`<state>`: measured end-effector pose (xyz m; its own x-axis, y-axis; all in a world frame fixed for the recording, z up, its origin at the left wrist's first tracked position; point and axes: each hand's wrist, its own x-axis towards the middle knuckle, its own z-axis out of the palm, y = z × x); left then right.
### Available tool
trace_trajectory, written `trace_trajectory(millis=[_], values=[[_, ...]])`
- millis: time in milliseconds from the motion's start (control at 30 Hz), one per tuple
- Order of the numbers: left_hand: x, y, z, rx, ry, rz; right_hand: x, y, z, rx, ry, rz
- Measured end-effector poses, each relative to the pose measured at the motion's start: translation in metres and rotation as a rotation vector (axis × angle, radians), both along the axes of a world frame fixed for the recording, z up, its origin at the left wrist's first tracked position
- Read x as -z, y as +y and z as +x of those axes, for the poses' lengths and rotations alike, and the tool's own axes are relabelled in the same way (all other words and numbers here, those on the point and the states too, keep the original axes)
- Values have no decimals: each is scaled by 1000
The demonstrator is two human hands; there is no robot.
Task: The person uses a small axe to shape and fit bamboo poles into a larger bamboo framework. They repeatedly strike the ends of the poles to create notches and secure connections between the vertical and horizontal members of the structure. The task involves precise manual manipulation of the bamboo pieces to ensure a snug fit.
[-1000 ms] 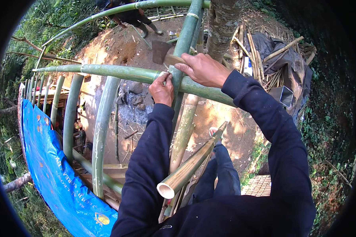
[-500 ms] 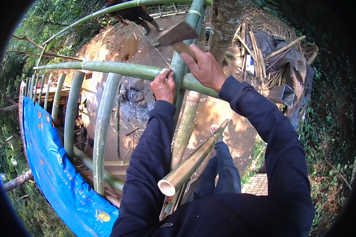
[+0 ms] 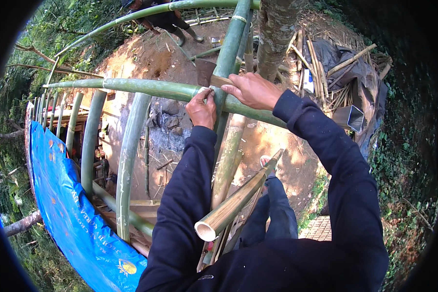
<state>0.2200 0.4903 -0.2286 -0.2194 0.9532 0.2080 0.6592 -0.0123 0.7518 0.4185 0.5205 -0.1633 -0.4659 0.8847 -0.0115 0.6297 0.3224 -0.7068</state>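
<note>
Left hand [image 3: 201, 109]: whatever it pinches seems too small to tell | co-worker [image 3: 163, 19], tree trunk [image 3: 276, 39]: cut off above

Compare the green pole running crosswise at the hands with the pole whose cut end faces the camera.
Colour: the crosswise pole is green; the cut-end pole is mostly tan.
Direction: the crosswise pole runs left to right; the cut-end pole slants from lower left to upper right.
Ends: the cut-end pole shows a hollow near end; the crosswise pole shows no such opening.
Shared: both look like bamboo.
</note>
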Motion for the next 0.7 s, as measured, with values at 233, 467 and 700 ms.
trace_trajectory(millis=[233, 467, 700], values=[[-5, 0, -13, 13, 62, 20, -26, -13, 17, 143, 193, -252], [-57, -72, -33, 93, 441, -494, -40, -7, 41, 132, 222, -399], [-49, -77, -36, 71, 537, -687, -9, 15, 10, 110, 293, -580]])
